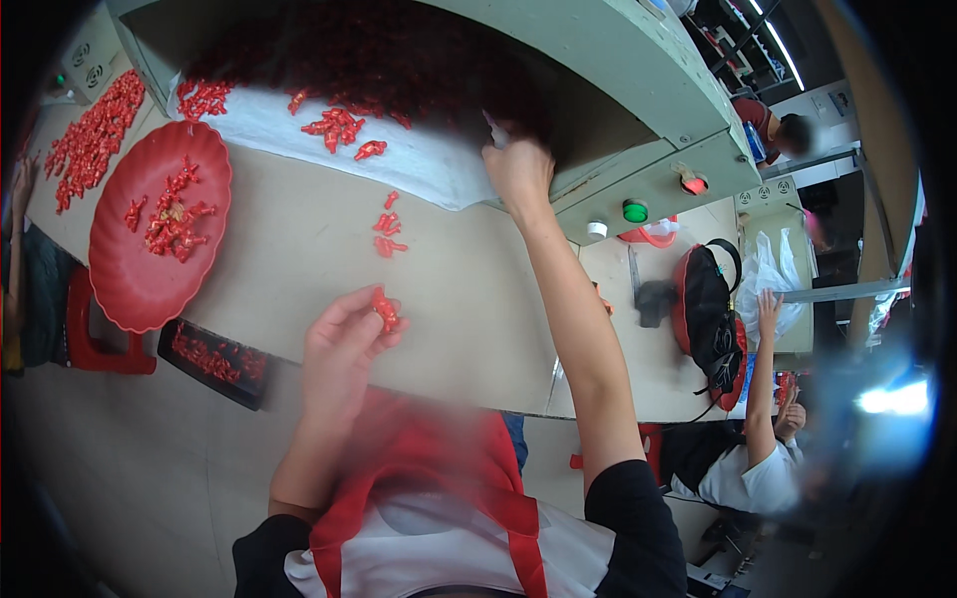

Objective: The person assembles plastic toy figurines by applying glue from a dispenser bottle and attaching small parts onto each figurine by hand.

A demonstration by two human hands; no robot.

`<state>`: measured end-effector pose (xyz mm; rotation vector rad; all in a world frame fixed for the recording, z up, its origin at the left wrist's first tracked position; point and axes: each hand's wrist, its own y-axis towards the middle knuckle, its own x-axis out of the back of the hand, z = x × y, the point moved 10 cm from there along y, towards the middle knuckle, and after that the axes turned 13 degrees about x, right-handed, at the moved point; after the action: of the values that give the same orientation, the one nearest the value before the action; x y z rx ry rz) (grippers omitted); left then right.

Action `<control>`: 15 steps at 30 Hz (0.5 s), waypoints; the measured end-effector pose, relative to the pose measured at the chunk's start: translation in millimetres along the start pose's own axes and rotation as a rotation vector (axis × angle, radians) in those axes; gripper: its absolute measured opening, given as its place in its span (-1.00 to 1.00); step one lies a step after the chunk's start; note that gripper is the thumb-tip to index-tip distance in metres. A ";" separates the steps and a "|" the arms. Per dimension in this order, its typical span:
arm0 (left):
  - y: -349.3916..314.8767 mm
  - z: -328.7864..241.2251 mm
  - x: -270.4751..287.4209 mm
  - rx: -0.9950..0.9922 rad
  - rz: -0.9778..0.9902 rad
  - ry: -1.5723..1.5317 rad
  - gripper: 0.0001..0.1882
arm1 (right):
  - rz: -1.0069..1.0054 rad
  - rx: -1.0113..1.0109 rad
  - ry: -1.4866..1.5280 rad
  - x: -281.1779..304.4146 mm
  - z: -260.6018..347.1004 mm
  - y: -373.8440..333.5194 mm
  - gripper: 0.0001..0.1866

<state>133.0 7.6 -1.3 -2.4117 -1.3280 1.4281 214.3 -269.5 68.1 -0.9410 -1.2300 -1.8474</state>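
Between the thumb and fingertips of my left hand (pixel 344 334) is a small red figurine (pixel 385 310) with a few gold marks, held just over the table near its front edge. My right arm reaches forward to the mouth of a grey-green booth. There my right hand (pixel 520 171) is closed around something pale and thin, too dim and partly covered to name. Several more red figurines (pixel 337 129) lie on a white sheet (pixel 269 130) spread at the booth's opening. A short row of small red pieces (pixel 388 237) lies on the table between the sheet and my left hand.
A red scalloped plate (pixel 110 259) with figurines stands at left, beyond it a red heap (pixel 95 145). A black tray (pixel 211 363) of red pieces sits by the table's front edge. Green and red buttons (pixel 635 210) mark the booth. A black bag (pixel 710 309) and co-workers are at right.
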 end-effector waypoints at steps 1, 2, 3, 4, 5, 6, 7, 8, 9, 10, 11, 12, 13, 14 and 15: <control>1.6 1.2 -3.9 0.000 0.013 0.014 -0.72 | -0.075 -0.037 0.051 6.2 -6.2 -8.0 -0.71; 2.6 2.7 -6.8 0.005 0.015 0.013 -0.72 | -0.074 -0.041 0.047 12.5 -2.7 -11.3 -0.71; 4.8 3.8 -10.7 0.010 0.039 0.005 -0.72 | -0.008 -0.128 0.153 9.3 -2.4 -12.0 -0.69; 6.2 4.5 -14.4 0.014 0.061 -0.004 -0.72 | 0.058 -0.214 0.260 2.9 -3.2 -15.1 -0.66; 6.4 5.1 -16.4 0.013 0.061 -0.002 -0.72 | 0.057 -0.213 0.262 4.4 -2.1 -17.3 -0.66; 5.9 5.1 -19.0 0.009 0.066 0.006 -0.72 | 0.009 -0.252 0.412 4.6 -3.4 -20.6 -0.70; 5.2 4.6 -20.7 0.004 0.070 0.014 -0.72 | -0.039 -0.289 0.564 4.7 -3.9 -23.9 -0.74; 5.0 4.8 -21.8 -0.001 0.069 0.014 -0.72 | -0.039 -0.284 0.567 9.3 -2.1 -27.0 -0.74; 5.0 5.0 -21.5 -0.005 0.060 0.013 -0.72 | -0.034 -0.332 0.700 8.8 -1.6 -33.2 -0.76; 5.4 5.1 -21.5 -0.008 0.052 0.011 -0.72 | -0.028 -0.380 0.833 5.8 -1.3 -36.9 -0.77; 5.2 6.4 -22.5 -0.011 0.047 0.013 -0.72 | -0.025 -0.379 0.838 4.6 -1.4 -37.7 -0.77; 6.3 7.2 -24.9 -0.016 0.050 0.018 -0.71 | -0.008 -0.362 0.791 2.5 -1.4 -36.7 -0.77; 5.9 8.8 -27.3 -0.020 0.054 0.025 -0.71 | 0.008 -0.347 0.743 2.4 -1.0 -36.9 -0.76; 5.3 10.0 -28.1 -0.023 0.052 0.029 -0.71 | 0.006 -0.346 0.748 4.4 1.6 -37.6 -0.76; 4.8 12.5 -30.5 -0.011 0.063 0.029 -0.71 | -0.008 -0.354 0.905 5.4 8.1 -39.1 -0.74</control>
<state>120.5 -20.8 10.7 -2.4928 -1.2673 1.3986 179.6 -251.3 58.5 -0.1728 -0.3585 -2.1529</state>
